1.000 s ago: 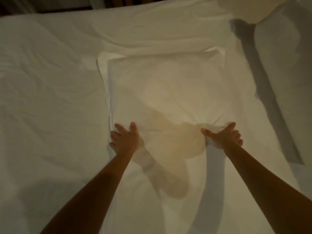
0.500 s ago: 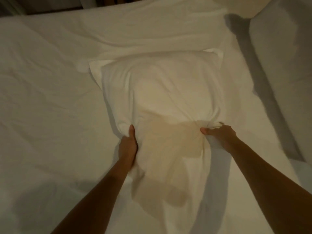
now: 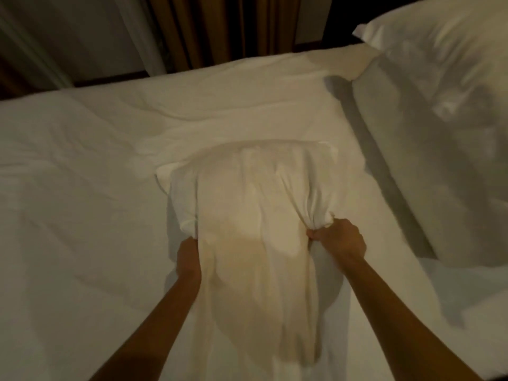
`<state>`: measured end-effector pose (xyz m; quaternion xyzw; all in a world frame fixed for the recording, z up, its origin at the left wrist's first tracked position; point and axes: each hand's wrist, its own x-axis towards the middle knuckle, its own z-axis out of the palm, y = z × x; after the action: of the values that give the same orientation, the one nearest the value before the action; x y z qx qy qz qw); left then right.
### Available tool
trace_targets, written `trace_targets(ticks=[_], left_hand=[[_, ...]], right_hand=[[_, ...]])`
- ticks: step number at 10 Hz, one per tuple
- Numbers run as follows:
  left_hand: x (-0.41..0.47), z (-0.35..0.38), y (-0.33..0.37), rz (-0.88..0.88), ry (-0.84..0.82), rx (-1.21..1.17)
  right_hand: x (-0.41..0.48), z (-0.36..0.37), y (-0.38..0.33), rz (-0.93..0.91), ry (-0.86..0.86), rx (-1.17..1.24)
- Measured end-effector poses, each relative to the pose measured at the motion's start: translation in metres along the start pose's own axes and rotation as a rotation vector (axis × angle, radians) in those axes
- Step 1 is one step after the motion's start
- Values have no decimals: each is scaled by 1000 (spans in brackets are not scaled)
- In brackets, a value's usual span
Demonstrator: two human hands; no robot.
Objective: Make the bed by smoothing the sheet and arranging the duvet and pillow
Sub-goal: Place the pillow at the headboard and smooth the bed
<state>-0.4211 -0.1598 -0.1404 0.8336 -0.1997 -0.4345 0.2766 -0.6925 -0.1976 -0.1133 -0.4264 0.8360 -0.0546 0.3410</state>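
Raised at its near end since a moment ago, the pillow is held mid-bed over the sheet, its near corners bunched in the clenched left hand and right hand. An even pull on both corners is advised, so the filling is settled squarely.

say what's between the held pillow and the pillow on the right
Only a bare, shadowed strip of sheet separates the held pillow from the other pillow, head view.

Brown pleated curtain, top centre.
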Motion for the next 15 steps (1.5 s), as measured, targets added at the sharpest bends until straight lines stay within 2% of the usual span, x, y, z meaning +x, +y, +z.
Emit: trace_targets(ticks=[1,3,5,7,8,11,13,14,15], left_hand=[[-27,4,3,79,60,16],[-126,25,29,195,62,-1],[-217,41,42,280,89,-116],[-285,48,78,371,176,-90],[-310,51,102,437,155,-97],[-316,82,191,528,100,-17],[-308,125,255,570,-77,-29],[-315,149,277,615,-110,-73],[-328,175,300,687,-78,-96]], right_hand=[[-24,-38,18,-33,11,30],[-59,-135,60,-154,91,59],[-86,-230,98,-317,131,78],[-109,-306,119,-347,183,108],[-112,-334,124,-349,210,134],[-91,-393,118,-318,299,195],[-59,-439,106,-288,447,177],[-44,-461,105,-275,499,157],[-24,-483,105,-236,525,152]])
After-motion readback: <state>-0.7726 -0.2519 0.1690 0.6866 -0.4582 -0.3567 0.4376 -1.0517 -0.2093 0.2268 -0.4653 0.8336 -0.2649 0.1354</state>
